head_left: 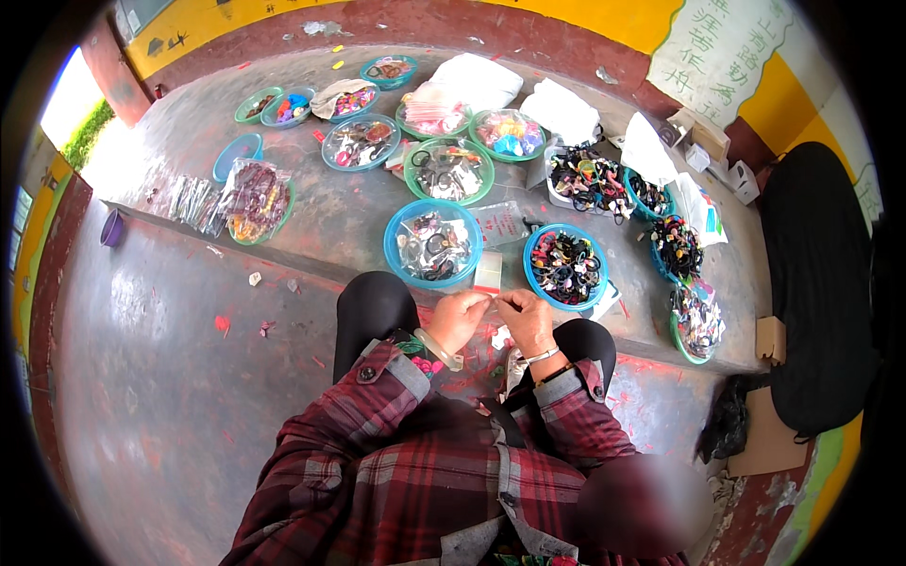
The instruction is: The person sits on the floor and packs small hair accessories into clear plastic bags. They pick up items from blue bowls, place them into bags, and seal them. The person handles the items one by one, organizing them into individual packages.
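My left hand (453,321) and my right hand (528,319) meet above my lap, fingertips pinched close together. Whatever lies between them is too small to make out. Just beyond the fingers is a small white and red box (488,274). Ahead on the left, a blue basket (389,247) holds clear bags of dark hair ties (434,247). Ahead on the right, another blue basket (534,289) is heaped with loose dark and coloured hair ties (566,267). A clear printed plastic bag (502,224) lies between the two baskets.
More baskets of bagged pieces stand farther back, including a green basket (411,187). White sacks (479,80) rest behind them. The raised ledge (311,269) crosses ahead of my knees. At right are a long black object (816,283), cardboard (769,434) and a black bag (727,420).
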Demonstrator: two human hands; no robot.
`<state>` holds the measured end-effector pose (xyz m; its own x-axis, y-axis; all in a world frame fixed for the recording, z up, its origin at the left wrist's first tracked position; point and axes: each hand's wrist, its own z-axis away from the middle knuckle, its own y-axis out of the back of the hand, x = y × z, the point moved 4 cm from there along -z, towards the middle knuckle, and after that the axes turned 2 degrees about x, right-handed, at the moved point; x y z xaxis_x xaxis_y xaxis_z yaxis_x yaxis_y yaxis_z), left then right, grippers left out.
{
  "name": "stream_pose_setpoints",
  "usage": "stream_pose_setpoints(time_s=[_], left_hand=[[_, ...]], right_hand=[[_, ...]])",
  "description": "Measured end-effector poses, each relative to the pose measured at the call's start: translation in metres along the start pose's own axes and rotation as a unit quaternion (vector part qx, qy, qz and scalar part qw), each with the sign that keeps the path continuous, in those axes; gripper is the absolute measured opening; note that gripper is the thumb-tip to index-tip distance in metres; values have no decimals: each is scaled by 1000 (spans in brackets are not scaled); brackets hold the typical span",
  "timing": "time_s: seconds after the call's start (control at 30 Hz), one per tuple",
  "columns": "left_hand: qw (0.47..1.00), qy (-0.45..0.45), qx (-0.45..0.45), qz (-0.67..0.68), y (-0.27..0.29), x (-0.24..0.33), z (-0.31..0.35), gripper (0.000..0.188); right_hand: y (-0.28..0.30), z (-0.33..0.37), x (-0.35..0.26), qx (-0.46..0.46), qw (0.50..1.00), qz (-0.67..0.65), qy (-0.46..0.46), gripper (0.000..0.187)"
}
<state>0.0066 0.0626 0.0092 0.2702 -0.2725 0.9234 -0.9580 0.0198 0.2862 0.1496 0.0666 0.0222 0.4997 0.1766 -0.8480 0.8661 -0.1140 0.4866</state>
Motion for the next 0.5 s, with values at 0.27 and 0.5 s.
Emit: stream_pose_setpoints(time_s=[0.27, 0.5], left_hand=[[990, -98, 26, -95, 1, 6, 1, 10], [979, -127, -26, -159, -5, 12, 6, 16]], right_hand=[[1, 2, -10, -11, 999, 24, 25, 11], [4, 4, -27, 6, 980, 139, 144, 5]])
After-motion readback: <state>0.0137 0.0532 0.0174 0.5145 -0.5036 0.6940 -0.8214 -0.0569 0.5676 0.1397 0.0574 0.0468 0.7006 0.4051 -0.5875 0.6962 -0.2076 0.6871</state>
